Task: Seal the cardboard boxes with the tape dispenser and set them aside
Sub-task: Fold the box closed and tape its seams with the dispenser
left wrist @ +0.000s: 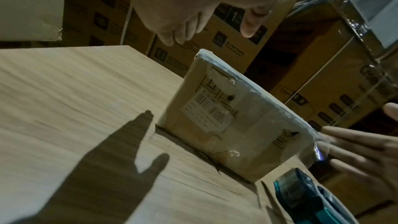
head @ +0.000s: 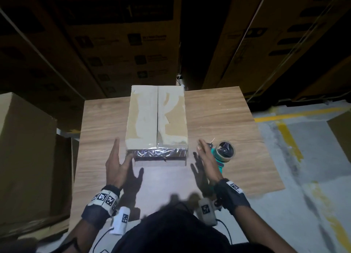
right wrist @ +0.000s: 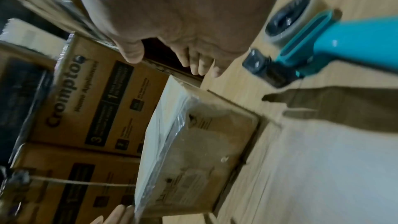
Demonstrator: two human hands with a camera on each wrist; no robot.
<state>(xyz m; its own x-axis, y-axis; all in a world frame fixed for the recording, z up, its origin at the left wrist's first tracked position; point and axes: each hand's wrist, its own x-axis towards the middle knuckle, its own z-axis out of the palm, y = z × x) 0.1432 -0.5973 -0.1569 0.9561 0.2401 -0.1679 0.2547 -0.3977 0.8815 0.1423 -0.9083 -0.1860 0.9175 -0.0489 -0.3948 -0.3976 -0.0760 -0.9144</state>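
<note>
Left hand (head: 115,165): held flat with fingers straight, beside the box's near left corner; contact is perhaps made by the thumb.
Right hand (head: 206,158): spread, empty, raised beside the near right corner.
Cardboard box (head: 157,120): placed mid-table (head: 218,120), flaps closed, seam untaped, near face wrapped in clear film.
Tape dispenser (head: 222,154): laid on the table, just right of the right hand.
Stacked cartons (head: 117,34): seen behind the table.

I am seeing big printed cartons (head: 117,44) standing behind the wooden table (head: 218,120), and yellow lines (head: 288,135) running across the grey floor (head: 313,167).
</note>
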